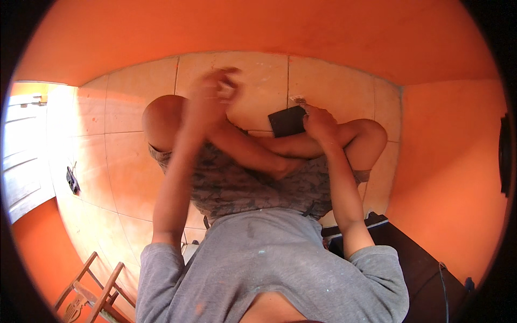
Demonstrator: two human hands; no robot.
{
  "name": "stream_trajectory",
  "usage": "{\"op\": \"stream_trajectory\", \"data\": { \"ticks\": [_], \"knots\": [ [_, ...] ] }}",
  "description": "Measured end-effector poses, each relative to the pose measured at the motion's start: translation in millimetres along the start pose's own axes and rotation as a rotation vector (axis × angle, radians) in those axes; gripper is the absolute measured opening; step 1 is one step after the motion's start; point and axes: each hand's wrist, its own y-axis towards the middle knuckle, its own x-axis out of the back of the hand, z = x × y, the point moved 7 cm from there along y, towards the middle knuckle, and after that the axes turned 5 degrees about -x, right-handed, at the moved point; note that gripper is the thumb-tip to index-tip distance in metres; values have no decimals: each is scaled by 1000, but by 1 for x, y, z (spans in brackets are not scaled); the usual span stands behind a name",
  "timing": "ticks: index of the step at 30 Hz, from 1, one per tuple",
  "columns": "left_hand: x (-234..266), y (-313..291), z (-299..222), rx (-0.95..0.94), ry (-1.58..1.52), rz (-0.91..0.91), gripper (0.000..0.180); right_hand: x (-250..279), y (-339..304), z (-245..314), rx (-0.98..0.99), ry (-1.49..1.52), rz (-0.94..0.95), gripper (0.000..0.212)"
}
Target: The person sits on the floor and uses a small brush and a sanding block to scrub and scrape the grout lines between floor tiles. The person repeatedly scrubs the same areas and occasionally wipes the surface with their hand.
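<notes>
My left hand (215, 91) is raised in front of my left knee, smeared by motion, so its fingers do not read clearly. A pale patch shows among those fingers, too blurred to name. My right hand (321, 123) is closed at the right edge of a black flat rectangular piece (285, 122), low over the tiles in front of my crossed legs. Its index finger reaches along the upper right corner. Just beyond that fingertip lies a small brownish and whitish bit (299, 100), too small to make out.
I sit cross-legged on a tiled floor (129, 183), facing an orange wall (269, 27). At the lower left stands a wooden chair-like frame (97, 290); a small dark object (72, 180) lies near the bright doorway. A black surface with a cable (409, 258) is behind my right side.
</notes>
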Motion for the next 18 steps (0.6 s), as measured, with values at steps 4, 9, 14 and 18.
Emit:
{"op": "stream_trajectory", "data": {
  "ticks": [4, 9, 14, 18],
  "knots": [
    [-189, 9, 24, -121, 681, 382, 57, 44, -17, -19, -70, 133, -46, 43],
    [-264, 5, 79, -197, 730, 270, 32, 81, -48, -18, -64, -23, -41, 38],
    [-164, 104, 49, -322, 770, 116, 13, 45, -64, -35, 25, 34, 0, 33],
    [-68, 123, 47, -290, 783, 199, 30, -22, -68, 15, 187, -69, 59, 35]
  ]
}}
